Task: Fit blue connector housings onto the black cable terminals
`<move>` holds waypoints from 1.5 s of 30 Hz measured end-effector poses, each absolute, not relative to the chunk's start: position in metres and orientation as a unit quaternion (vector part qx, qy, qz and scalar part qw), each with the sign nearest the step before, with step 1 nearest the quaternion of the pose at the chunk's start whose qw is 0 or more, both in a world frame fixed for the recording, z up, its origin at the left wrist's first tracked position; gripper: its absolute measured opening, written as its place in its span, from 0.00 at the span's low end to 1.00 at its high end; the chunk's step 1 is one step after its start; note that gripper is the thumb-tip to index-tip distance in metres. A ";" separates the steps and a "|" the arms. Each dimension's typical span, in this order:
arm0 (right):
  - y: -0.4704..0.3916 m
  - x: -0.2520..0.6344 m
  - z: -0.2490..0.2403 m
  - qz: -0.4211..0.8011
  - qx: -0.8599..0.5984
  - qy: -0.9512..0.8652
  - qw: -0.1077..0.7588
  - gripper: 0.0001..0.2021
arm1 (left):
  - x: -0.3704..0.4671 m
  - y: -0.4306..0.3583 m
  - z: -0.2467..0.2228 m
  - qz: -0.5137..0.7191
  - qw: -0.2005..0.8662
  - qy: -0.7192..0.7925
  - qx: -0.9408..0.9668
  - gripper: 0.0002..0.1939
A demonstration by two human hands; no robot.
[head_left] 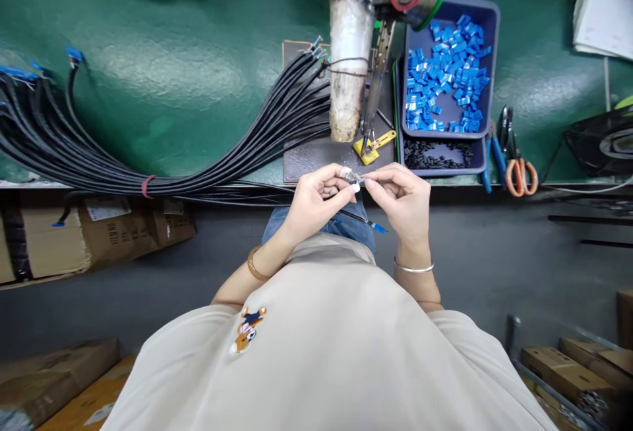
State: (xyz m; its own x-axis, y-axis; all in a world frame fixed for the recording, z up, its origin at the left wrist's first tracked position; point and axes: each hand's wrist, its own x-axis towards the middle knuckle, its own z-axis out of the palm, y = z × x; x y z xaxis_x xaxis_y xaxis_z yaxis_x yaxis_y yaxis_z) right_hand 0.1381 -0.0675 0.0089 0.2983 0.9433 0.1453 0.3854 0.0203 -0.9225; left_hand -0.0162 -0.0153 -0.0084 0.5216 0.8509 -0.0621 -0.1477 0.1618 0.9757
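Just off the bench's front edge, my left hand [316, 200] is closed in a pinch, with wrapping on a fingertip. My right hand [404, 199] pinches beside it, the fingertips of both hands almost meeting. Between them show thin wires [361, 181], partly bluish and mostly hidden by the fingers. Below the hands, over the lap, lies a black cable [360, 218] with a blue tip. A bundle of black cables [222, 166], tied with a red band, runs along the bench to the left; bare wire ends show at its right end, blue connectors at its left.
Above the hands hangs a wrapped white nozzle-like part [349, 68] beside a metal arm. A yellow piece [368, 149] sits beneath it. Right of these are a bin of blue connectors [409, 124], a tray of small black parts [435, 171], blue-handled pliers [487, 161] and orange-handled cutters [514, 184].
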 end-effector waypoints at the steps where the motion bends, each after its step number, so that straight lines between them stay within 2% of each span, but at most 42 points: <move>1: -0.067 0.139 0.008 0.288 -0.638 -0.522 0.487 0.03 | -0.016 -0.015 -0.009 0.363 0.684 0.331 0.540 0.06; 12: -0.067 0.141 0.008 0.274 -0.639 -0.550 0.463 0.02 | -0.016 -0.016 -0.014 0.356 0.646 0.330 0.589 0.07; 20: -0.066 0.144 0.009 0.266 -0.648 -0.557 0.447 0.03 | -0.016 -0.018 -0.014 0.389 0.441 0.345 0.732 0.03; 22: -0.066 0.143 0.009 0.269 -0.651 -0.551 0.448 0.03 | -0.015 -0.021 -0.014 0.401 0.422 0.345 0.737 0.02; 24: -0.066 0.139 0.008 0.269 -0.652 -0.544 0.455 0.04 | -0.013 -0.023 -0.013 0.409 0.460 0.360 0.701 0.03; 28: -0.067 0.128 0.007 0.192 -0.649 -0.571 0.464 0.05 | -0.014 -0.022 -0.010 0.388 0.650 0.372 0.537 0.07; 31: -0.068 0.128 0.009 0.136 -0.660 -0.561 0.481 0.05 | -0.018 -0.016 -0.007 0.350 0.732 0.342 0.474 0.12; 34: -0.071 0.135 0.012 0.088 -0.667 -0.564 0.478 0.04 | -0.020 -0.010 -0.004 0.320 0.761 0.328 0.459 0.10; 40: -0.077 0.147 0.012 0.054 -0.595 -0.716 0.360 0.14 | -0.017 -0.007 -0.002 0.298 0.760 0.330 0.474 0.03; 45: -0.076 0.148 0.008 0.037 -0.591 -0.742 0.315 0.09 | -0.014 -0.008 -0.005 0.294 0.743 0.332 0.501 0.05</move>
State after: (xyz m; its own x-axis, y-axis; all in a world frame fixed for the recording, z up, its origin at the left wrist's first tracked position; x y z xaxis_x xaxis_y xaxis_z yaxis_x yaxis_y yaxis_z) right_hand 0.1480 -0.0760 0.0080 -0.1037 0.8996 0.4242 0.8534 0.2995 -0.4265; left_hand -0.0144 -0.0079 -0.0051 0.6056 0.7706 -0.1985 -0.1040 0.3240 0.9403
